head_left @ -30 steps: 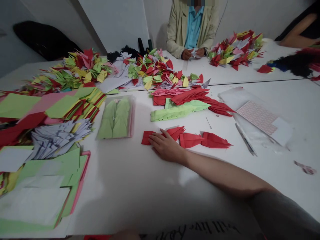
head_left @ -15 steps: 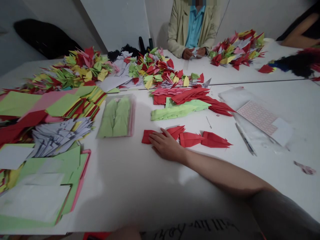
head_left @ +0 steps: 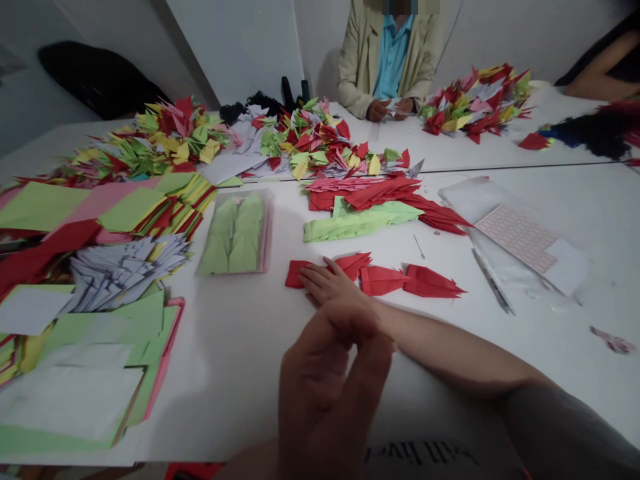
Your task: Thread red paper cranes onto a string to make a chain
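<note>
The only readable text was dark script reading "will live" on the shirt front (head_left: 421, 455) at the bottom of the head view, with anything further left of it hidden behind the raised hand (head_left: 330, 393). The pale sheet (head_left: 515, 238) on the right carried a printed pink grid, but no legible characters could be made out.

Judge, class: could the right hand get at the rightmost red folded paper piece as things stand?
Probably yes. The right hand rests on the row's left end, and only flat red pieces lie before the rightmost red folded paper piece; the raised left hand is not in the way.
</note>
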### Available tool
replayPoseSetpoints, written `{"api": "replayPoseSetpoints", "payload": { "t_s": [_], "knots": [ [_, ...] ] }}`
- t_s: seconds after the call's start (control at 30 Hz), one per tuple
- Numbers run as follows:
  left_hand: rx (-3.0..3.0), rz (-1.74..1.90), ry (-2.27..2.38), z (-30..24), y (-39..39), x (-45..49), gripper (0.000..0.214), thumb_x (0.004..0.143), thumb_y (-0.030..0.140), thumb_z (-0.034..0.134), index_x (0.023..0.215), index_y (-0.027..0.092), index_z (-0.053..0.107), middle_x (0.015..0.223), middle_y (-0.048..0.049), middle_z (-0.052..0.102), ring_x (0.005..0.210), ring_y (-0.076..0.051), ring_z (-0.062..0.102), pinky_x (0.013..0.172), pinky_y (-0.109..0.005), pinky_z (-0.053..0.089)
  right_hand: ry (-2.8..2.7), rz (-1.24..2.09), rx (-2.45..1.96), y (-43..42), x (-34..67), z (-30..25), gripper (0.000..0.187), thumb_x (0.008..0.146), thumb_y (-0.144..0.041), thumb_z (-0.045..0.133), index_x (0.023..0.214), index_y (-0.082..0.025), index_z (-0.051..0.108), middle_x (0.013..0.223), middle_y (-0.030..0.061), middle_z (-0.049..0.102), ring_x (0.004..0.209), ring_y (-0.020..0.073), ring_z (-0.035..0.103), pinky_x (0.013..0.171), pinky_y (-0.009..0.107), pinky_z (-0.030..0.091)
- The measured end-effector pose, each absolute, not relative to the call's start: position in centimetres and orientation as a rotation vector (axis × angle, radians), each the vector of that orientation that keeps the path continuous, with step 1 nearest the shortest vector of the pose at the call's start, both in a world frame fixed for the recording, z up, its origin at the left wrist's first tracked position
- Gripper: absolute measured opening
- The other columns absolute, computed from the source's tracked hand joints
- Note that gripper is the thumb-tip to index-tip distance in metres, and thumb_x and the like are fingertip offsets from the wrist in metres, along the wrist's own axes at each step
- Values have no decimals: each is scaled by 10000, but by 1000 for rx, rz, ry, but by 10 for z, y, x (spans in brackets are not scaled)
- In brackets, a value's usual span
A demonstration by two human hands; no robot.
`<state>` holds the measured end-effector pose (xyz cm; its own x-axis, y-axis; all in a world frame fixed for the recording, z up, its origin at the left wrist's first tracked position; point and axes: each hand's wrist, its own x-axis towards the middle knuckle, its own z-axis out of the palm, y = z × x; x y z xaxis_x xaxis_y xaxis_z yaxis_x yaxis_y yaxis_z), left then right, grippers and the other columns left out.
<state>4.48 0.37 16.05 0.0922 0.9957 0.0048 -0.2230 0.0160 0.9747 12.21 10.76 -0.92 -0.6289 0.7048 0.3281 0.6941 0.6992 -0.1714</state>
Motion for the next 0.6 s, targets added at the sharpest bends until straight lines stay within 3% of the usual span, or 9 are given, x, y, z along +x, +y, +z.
{"api": "replayPoseSetpoints", "payload": {
  "t_s": [0.47, 0.6],
  "knots": [
    [1095, 1087, 940, 161, 3, 56, 71, 803, 215, 677, 740, 195, 652, 685, -21, 621, 641, -132, 538, 616, -242, 469, -2502, 49, -1093, 112, 120, -19, 372, 981, -278, 414, 1289, -114, 541, 1369, 142, 551, 1287, 260, 470, 1141, 521, 270],
    [1119, 1079, 883, 161, 3, 50, 156, 798, 334, 701, 711, 209, 665, 667, -31, 623, 636, -144, 555, 606, -256, 481, -2484, 61, -1092, 109, 121, -13, 367, 984, -259, 404, 1276, -92, 550, 1362, 155, 552, 1291, 257, 467, 1146, 513, 268]
  ]
}}
